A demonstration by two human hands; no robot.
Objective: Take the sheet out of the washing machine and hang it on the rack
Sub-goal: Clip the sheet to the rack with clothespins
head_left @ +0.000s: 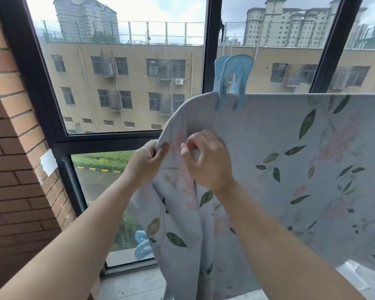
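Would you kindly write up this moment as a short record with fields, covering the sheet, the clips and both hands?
cloth: sheet, pale blue with leaf and flower print, top edge hanging level; its support is hidden
fastening: blue clip clamped over the top edge near the left end
left hand: left hand pinches the drooping left edge
right hand: right hand pinches a fold just beside it
spare: second blue clip low by the window, partly behind the sheet
surroundings: window frame ahead, brick wall at left
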